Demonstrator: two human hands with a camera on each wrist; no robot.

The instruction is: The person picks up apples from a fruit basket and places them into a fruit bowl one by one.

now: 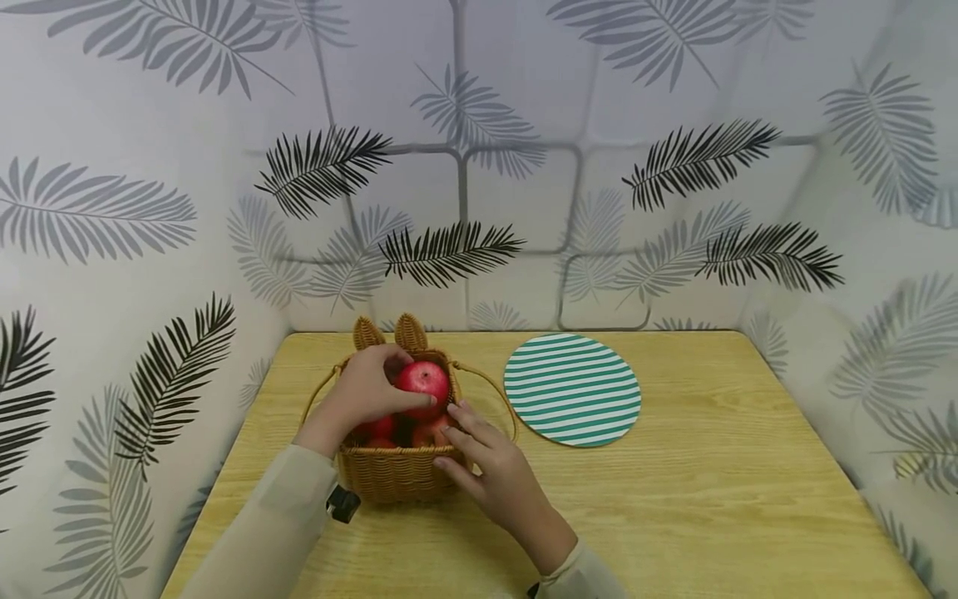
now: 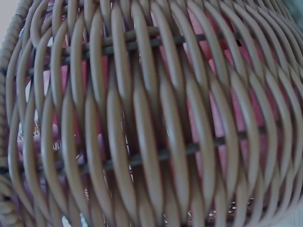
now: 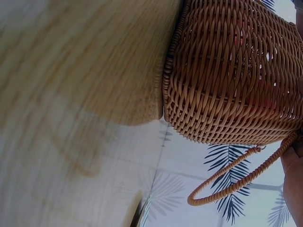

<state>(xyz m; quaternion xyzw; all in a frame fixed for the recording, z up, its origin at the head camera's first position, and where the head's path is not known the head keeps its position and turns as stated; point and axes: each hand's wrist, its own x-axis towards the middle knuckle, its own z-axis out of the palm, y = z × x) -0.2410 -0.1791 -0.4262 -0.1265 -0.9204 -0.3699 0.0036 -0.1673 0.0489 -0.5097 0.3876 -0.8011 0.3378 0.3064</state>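
Note:
A woven basket (image 1: 397, 478) with two ear shapes at its back holds several red apples. My left hand (image 1: 367, 387) reaches over the basket and grips one apple (image 1: 423, 381) at the top, thumb across its front. Other apples (image 1: 377, 429) lie lower, partly hidden by this hand. On the basket's right side, my right hand (image 1: 494, 470) rests at the rim with its fingers fairly straight. Wicker wall (image 2: 142, 104) fills the left wrist view, with red showing through the gaps. In the right wrist view, part of my right hand (image 3: 293, 189) appears beside the basket's looped handle (image 3: 236, 184).
Right of the basket, a round mat (image 1: 572, 391) with green and white stripes lies flat on the wooden table (image 1: 711, 499). A leaf-patterned cloth (image 1: 524, 200) hangs behind and around the table.

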